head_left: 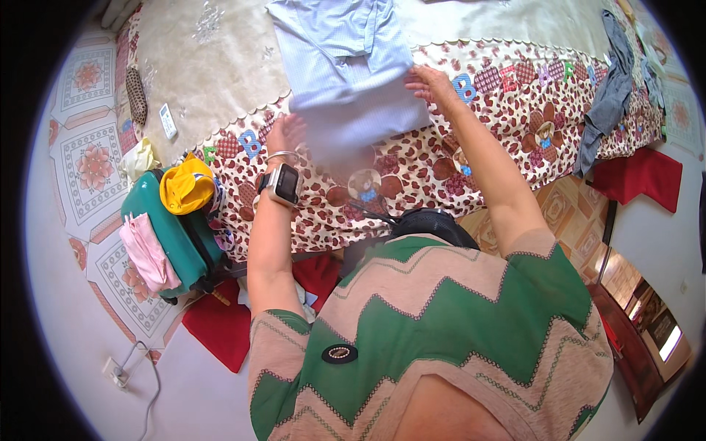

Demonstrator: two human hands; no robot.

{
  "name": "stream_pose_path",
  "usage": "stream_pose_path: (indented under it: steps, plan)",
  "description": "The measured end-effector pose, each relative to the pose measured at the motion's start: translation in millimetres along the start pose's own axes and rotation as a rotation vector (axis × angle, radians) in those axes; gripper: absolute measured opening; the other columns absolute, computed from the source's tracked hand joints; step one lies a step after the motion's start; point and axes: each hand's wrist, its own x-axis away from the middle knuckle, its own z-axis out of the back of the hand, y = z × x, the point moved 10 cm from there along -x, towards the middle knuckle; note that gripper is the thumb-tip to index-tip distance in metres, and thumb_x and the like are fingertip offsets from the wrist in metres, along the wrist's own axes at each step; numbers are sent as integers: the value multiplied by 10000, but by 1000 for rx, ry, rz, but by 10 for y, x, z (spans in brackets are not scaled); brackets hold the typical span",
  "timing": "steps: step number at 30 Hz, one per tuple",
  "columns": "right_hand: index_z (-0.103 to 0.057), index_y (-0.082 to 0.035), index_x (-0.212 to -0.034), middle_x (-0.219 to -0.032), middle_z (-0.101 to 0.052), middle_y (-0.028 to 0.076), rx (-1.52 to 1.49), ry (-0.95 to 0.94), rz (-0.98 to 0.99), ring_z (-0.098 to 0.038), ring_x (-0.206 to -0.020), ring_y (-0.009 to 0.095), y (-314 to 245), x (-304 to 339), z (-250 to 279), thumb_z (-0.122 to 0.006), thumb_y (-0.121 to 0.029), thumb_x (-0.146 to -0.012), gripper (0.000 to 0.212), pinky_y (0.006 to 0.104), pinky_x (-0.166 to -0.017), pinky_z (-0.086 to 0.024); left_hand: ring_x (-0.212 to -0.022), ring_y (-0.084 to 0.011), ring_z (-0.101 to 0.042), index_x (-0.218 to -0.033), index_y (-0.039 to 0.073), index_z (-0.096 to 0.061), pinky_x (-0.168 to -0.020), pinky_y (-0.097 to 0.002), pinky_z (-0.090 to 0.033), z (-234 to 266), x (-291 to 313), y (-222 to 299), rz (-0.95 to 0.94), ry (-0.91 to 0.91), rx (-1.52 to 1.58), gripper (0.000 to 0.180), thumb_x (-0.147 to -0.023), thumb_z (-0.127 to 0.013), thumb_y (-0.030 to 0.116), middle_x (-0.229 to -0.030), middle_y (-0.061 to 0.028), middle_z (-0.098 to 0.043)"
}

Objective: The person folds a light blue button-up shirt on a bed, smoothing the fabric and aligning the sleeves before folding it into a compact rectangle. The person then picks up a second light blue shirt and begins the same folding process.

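A light blue shirt (346, 66) lies on a bed with a patterned red and cream cover (471, 140). Its lower part is blurred as it folds over. My left hand (285, 132) grips the shirt's lower left edge, a bangle and a wrist device on that arm. My right hand (430, 82) holds the shirt's right edge near the bed's side, fingers spread along the fabric.
A cream embroidered sheet (213, 59) covers the far part of the bed, with a white remote (168, 121) and a dark pouch (136, 94) on it. A grey garment (607, 95) hangs over the bed's right side. A teal suitcase (173, 235) with yellow and pink clothes stands on the left. Red mats (640, 176) lie on the floor.
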Motion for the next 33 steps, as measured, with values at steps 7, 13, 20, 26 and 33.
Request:
stream_pose_path:
  steps: [7, 13, 20, 26, 33]
  plan:
    - [-548, -57, -828, -952, -522, 131, 1184, 54, 786, -499, -902, 272, 2, 532, -146, -560, -84, -689, 143, 334, -777, -415, -876, -242, -511, -983, 34, -517, -772, -327, -427, -373, 576, -205, -932, -124, -1337, 299, -711, -577, 143, -949, -120, -530]
    - [-499, -110, -1005, -1134, -413, 131, 1424, -89, 796, -394, -1041, 298, 322, 649, -321, -508, 17, -626, 400, 372, -877, -339, -884, -287, -456, -936, 38, -485, -764, -392, -380, -541, 605, -387, -1029, -55, -1535, 320, -618, -514, 19, -951, -136, -476]
    - [-568, -107, -849, -993, -494, 76, 1411, -54, 905, -450, -952, 234, 187, 537, -384, -495, -27, -666, 213, 346, -828, -358, -853, -244, -475, -852, 56, -512, -783, -377, -353, -674, 391, -283, -1071, -86, -1691, 224, -630, -495, 38, -876, -89, -500]
    - [-570, -75, -754, -808, -554, 45, 1285, -203, 946, -508, -802, 211, -53, 861, -420, -499, -93, -711, 85, 323, -749, -394, -777, -214, -508, -725, 68, -522, -870, -431, -305, -749, 798, -157, -1256, -168, -1685, 94, -658, -459, 51, -764, -69, -532]
    - [-596, -79, -902, -783, -599, 107, 1323, -685, 288, -564, -687, 203, 443, 1492, -248, -441, -135, -816, 186, 292, -615, -466, -647, -234, -550, -691, 65, -551, -836, -428, -333, -337, 1562, -809, -848, -627, -1638, 72, -660, -487, 63, -619, -83, -554]
